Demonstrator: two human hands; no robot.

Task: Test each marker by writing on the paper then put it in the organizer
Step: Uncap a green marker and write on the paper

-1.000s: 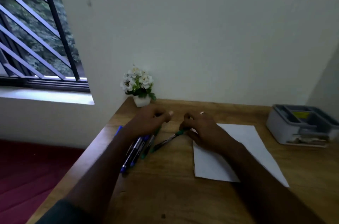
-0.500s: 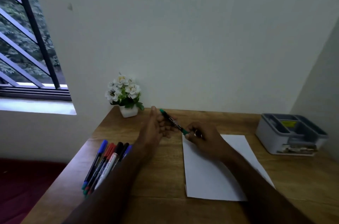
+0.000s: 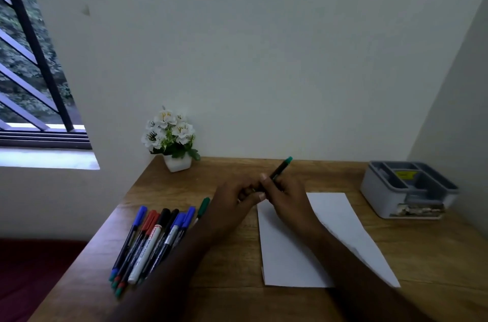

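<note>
1. One green marker (image 3: 280,170) is held above the desk (image 3: 229,263) at the far edge of the paper (image 3: 287,250). It is gripped by the right hand (image 3: 286,196), with the fingers curled round the barrel and the green end pointing toward 1 o'clock.
2. The left hand (image 3: 232,200) is brought against the marker's lower end, fingers curled. A cap being pulled off is judged likely; the cap itself is hidden, so this cannot be confirmed.
3. The paper shows no visible marks. No test stroke is judged to have been made.
4. The remaining markers (image 3: 153,240) lie bunched at 9 o'clock of the paper, untested.
5. The organizer (image 3: 406,191) stands at 2 o'clock, well apart. No markers are seen in its compartments.
6. Assessment: the task is at its opening stage, with testing and storing left for every marker.
</note>
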